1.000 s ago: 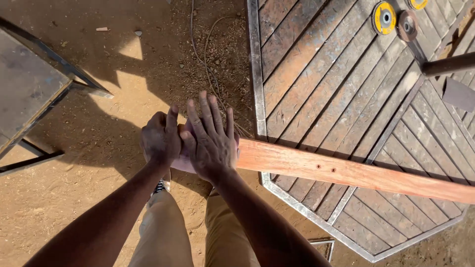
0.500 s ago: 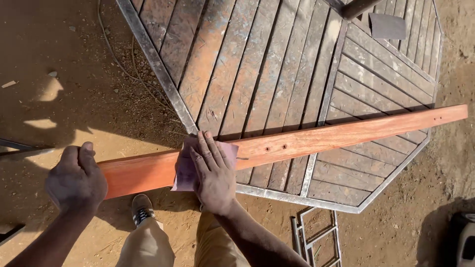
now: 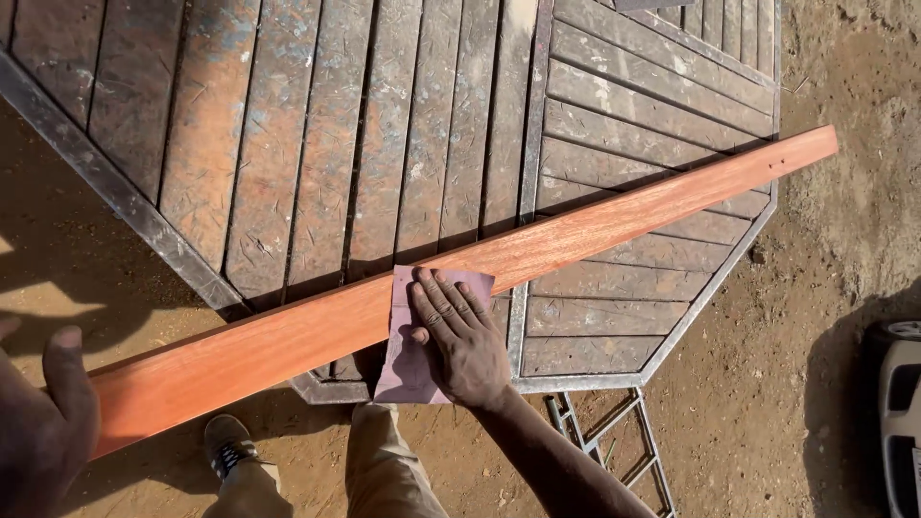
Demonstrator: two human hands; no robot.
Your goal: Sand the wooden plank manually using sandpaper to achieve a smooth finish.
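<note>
right hand [image 3: 462, 338], fingers flat, presses sandpaper sheet [image 3: 414, 360] onto reddish plank [image 3: 537, 245]; left hand [image 3: 43, 422] grips its near-left end, steadying it.

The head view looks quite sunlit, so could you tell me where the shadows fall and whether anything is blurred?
Head view: strong low sun lights the reddish wooden board and the slatted metal-framed table sharply; a dark shadow falls on the dirt ground at right, another at far left; the left hand at the frame edge is dark and soft; the right hand on the sandpaper sheet is crisp.
</note>
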